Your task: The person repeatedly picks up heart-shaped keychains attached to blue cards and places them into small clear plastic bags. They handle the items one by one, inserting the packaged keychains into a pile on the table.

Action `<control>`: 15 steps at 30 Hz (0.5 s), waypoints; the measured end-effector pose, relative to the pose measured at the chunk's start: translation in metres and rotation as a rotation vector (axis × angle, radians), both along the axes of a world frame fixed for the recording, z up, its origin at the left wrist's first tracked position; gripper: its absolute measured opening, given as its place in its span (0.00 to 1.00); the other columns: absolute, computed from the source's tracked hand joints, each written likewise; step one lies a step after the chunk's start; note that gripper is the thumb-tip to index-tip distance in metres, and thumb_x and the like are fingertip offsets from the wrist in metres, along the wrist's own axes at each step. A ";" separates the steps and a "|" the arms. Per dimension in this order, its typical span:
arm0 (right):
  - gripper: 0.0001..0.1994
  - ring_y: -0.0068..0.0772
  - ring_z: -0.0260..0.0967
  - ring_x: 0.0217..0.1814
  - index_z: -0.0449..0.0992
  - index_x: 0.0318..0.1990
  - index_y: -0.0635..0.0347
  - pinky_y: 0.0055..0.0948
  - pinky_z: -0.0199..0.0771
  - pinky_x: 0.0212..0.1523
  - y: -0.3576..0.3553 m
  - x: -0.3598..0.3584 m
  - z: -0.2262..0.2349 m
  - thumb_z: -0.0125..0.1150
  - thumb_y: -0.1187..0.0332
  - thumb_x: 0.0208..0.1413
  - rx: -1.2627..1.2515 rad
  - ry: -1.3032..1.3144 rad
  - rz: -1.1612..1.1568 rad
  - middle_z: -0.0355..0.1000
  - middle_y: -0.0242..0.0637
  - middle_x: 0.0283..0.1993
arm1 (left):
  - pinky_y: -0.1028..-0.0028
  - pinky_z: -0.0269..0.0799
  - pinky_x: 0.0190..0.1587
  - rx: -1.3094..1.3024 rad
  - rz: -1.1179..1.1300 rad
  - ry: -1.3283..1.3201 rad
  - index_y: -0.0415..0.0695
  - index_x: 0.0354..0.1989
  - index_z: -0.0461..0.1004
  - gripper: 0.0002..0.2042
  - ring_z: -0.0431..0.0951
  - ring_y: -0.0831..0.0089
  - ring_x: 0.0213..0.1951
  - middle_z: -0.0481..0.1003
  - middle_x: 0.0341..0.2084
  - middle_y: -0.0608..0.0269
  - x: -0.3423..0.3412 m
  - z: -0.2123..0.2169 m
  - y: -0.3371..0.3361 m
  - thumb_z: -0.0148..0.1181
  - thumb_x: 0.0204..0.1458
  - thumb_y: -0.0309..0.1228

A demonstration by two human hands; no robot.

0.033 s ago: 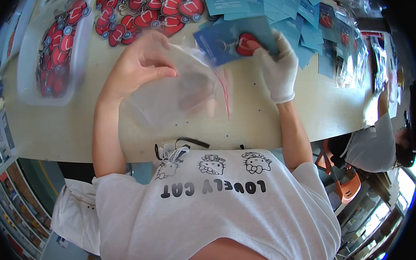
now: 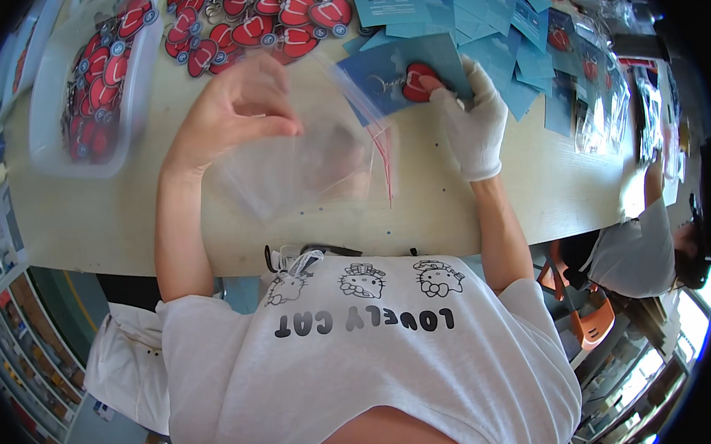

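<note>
My bare left hand (image 2: pixel 249 107) is closed with thumb and curled fingers at the edge of a clear zip bag (image 2: pixel 288 169), which is blurred. The bag hangs over the table, its red zip line on the right side. In my white-gloved right hand (image 2: pixel 476 123) is a blue card (image 2: pixel 435 49), gripped at its right end. My thumb presses a red flip-flop keychain (image 2: pixel 418 82) against the card's face. The card's left end overlaps the bag's edge; whether it is inside cannot be made out.
Red flip-flop keychains (image 2: pixel 253 26) lie heaped at the far side. A translucent bin (image 2: pixel 50 141) holding more stands at left. Blue cards (image 2: pixel 487 54) are piled at far right, beside bagged ones (image 2: pixel 599 121). Another person (image 2: pixel 634 247) sits at right. A black strap (image 2: pixel 329 247) lies at the table's near edge.
The card has shifted slightly right and down. The bag's clear edge now lies across the card's left end. Otherwise my hands have barely moved.
</note>
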State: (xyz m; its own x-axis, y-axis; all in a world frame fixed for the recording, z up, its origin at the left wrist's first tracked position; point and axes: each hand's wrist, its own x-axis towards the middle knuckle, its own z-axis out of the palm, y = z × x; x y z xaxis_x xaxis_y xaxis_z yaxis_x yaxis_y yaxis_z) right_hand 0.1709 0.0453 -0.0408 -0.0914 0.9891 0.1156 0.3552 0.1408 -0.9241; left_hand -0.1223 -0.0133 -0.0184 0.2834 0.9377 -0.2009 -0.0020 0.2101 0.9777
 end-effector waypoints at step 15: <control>0.19 0.19 0.70 0.34 0.69 0.49 0.71 0.19 0.73 0.35 0.007 0.002 0.016 0.64 0.70 0.53 -0.194 0.506 -0.031 0.74 0.34 0.38 | 0.79 0.73 0.41 -0.164 -0.003 0.024 0.36 0.38 0.76 0.12 0.80 0.78 0.33 0.80 0.27 0.57 0.032 -0.015 0.007 0.67 0.45 0.24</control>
State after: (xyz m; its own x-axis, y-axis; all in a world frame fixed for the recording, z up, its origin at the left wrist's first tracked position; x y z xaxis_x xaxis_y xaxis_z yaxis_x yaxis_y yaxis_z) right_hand 0.1734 0.0525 -0.0245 -0.0425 0.9980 -0.0470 -0.1399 -0.0526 -0.9888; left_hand -0.0904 -0.0066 -0.0332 0.2794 0.8911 -0.3576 0.0218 0.3664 0.9302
